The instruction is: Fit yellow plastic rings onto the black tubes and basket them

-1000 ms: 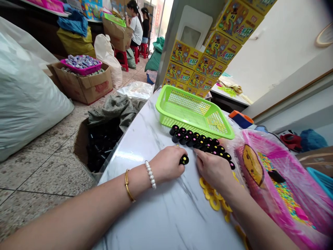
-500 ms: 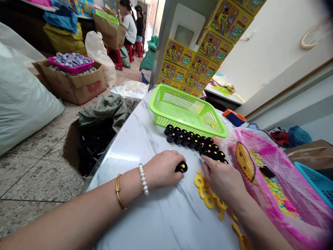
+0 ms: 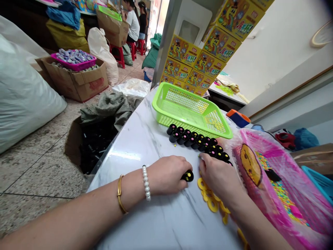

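Observation:
My left hand (image 3: 170,175) is closed around a small black cup (image 3: 189,176), tilted so that its mouth faces right and shows yellow beads inside. To its right, my right hand (image 3: 220,177) has its thumb and index finger together, with a tiny greenish-yellow bead (image 3: 199,156) at the fingertips, partly hidden. Just beyond it, rows of black cups (image 3: 191,140) stand close together, with pink or yellow beads in them. One loose yellow bead (image 3: 175,145) lies on the tabletop. Yellow plastic ring-shaped pieces (image 3: 212,204) lie under and beside my right forearm.
A green basket (image 3: 192,130) stands behind the cups on the marble-patterned table (image 3: 145,222). At right is a pink basket (image 3: 283,166) lined with plastic, holding colourful beads. Yellow printed boxes (image 3: 184,52) are stacked behind. A carton (image 3: 73,146) of black parts sits left of the table.
The view has shifted slightly. My right fingertips have closed near the cups, where loose beads lay on the table. My left hand keeps hold of the black cup.

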### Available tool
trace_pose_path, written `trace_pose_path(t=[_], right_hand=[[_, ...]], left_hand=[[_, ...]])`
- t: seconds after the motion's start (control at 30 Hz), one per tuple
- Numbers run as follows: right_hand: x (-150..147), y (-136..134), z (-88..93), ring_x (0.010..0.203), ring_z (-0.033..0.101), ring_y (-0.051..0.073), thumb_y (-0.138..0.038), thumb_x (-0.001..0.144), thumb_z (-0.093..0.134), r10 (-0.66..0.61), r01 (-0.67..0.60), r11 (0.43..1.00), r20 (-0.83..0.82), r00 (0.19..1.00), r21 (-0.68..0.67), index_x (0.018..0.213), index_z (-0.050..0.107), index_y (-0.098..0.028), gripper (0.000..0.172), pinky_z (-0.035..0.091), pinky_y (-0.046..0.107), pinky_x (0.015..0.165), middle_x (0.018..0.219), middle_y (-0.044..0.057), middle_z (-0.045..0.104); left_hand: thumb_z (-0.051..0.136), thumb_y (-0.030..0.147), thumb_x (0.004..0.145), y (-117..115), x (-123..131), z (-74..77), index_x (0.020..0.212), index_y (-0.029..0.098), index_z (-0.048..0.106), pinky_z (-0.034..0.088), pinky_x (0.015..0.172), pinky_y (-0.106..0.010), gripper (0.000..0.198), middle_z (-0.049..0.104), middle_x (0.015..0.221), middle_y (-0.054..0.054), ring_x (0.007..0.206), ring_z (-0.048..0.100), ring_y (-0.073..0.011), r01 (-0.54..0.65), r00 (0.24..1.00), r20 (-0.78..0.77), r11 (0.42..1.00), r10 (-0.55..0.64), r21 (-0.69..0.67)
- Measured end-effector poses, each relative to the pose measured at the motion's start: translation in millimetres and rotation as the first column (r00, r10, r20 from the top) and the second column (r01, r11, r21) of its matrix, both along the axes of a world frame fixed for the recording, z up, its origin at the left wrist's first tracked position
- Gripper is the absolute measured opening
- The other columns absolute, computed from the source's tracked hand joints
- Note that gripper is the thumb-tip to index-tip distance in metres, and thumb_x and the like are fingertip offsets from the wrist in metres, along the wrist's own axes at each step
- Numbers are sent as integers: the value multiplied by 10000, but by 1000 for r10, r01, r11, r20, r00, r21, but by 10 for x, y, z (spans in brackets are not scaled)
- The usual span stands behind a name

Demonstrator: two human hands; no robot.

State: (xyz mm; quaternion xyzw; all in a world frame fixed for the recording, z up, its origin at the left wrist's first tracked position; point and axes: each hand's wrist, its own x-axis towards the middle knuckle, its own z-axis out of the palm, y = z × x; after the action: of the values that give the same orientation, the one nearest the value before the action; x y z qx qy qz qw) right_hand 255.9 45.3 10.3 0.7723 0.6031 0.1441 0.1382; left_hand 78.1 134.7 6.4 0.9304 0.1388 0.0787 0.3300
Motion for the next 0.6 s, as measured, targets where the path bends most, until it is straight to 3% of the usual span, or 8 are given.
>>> trace_pose_path(t=[0.17,0.43,0.6], right_hand=[[77,-86,-45,573,668,182,-285,944,502,33,-28,990,-32,999,139,922,676,-208,192,252,276,455,771,50,742],[147,-2,-75,611,658,172,-246,906,549,87,-60,985,-166,982,161,834,709,-237,176,331,267,515,690,12,724],[101,-66,-36,662,651,153,-251,908,536,133,-78,970,-238,962,229,865,681,-208,158,372,258,566,793,17,725]], left_hand=[[638,172,751,-2,-2,-1,1067,175,669,523,831,-343,318,668,1002,-87,922,638,-242,-13,1000,25,1000,13,-12],[653,183,757,27,3,-16,1091,165,674,517,851,-347,335,678,1023,-94,953,637,-248,-53,998,35,998,54,-35],[655,195,760,41,7,-30,1063,177,683,512,835,-343,304,683,1003,-85,936,641,-245,-96,994,44,995,97,-33]])
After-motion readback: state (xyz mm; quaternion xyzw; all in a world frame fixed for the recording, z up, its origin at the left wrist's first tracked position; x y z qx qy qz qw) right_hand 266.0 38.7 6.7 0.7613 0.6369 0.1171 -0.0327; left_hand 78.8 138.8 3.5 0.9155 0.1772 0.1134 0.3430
